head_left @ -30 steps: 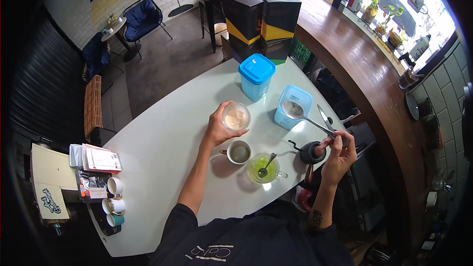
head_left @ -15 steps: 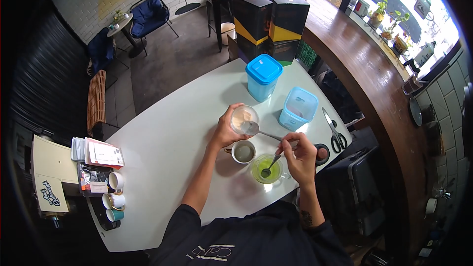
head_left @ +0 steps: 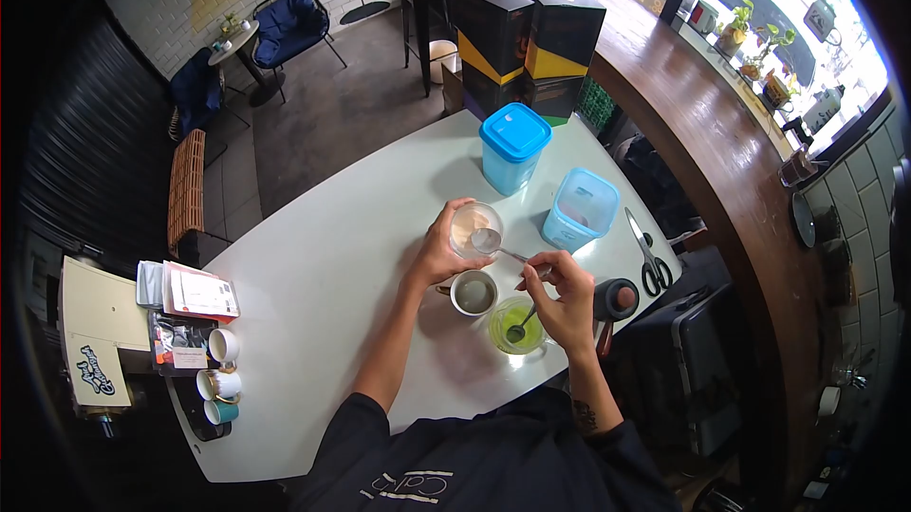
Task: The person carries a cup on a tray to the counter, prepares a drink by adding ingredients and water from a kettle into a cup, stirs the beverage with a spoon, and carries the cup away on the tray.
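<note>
My left hand [head_left: 440,248] is wrapped round a small clear cup [head_left: 462,223] with a pale beige substance in it. Pinched in my right hand [head_left: 564,296] is a metal spoon [head_left: 487,242], its bowl over the cup's near rim. Just below stands a white mug [head_left: 474,309] with a greyish inside; whether that is liquid I cannot tell. Under my right hand is a glass cup [head_left: 500,342] of bright green liquid. A second spoon [head_left: 516,333] rests in it, its handle running up towards my right fingers.
Beyond my hands stand a lidded blue container [head_left: 512,159] and an open blue one [head_left: 566,227]. Scissors [head_left: 650,260] and a dark round tool [head_left: 615,299] lie right. Black boxes [head_left: 493,33] rise at the back; cups [head_left: 221,384] line the left edge.
My right hand has moved slightly left and the spoon's bowl has shifted a little right, still at the clear cup. The whole view has shifted slightly.
</note>
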`<state>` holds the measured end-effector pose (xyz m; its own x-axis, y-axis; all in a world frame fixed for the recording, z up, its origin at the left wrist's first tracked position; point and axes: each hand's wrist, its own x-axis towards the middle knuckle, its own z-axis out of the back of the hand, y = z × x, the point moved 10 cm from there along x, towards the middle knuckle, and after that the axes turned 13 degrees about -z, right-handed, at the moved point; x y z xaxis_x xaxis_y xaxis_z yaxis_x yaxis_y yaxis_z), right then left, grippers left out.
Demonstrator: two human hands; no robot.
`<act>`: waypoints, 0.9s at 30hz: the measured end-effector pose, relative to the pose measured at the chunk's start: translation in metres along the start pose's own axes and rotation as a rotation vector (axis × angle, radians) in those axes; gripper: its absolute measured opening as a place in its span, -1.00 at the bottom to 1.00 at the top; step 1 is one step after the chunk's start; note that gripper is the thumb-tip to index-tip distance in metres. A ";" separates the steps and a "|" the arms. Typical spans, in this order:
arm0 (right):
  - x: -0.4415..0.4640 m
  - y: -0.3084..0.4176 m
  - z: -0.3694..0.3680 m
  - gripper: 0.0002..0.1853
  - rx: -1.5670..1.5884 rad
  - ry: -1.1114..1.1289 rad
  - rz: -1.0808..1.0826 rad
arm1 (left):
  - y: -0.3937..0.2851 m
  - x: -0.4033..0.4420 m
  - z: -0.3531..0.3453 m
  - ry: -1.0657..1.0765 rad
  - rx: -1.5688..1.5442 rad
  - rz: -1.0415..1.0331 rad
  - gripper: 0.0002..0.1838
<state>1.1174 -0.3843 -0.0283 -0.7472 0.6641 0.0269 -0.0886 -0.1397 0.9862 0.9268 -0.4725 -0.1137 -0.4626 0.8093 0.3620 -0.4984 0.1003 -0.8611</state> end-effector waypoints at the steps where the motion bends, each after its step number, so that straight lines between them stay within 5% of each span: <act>1: 0.001 0.000 0.000 -0.90 0.000 0.001 0.003 | 0.000 0.000 0.000 0.006 0.007 -0.005 0.10; 27: 0.012 -0.003 -0.025 -0.85 -0.123 0.017 0.048 | 0.006 -0.002 -0.002 0.006 -0.005 0.008 0.11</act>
<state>1.0921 -0.3940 -0.0355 -0.7633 0.6422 0.0702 -0.1314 -0.2607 0.9564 0.9257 -0.4723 -0.1201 -0.4626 0.8134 0.3527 -0.4905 0.0966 -0.8661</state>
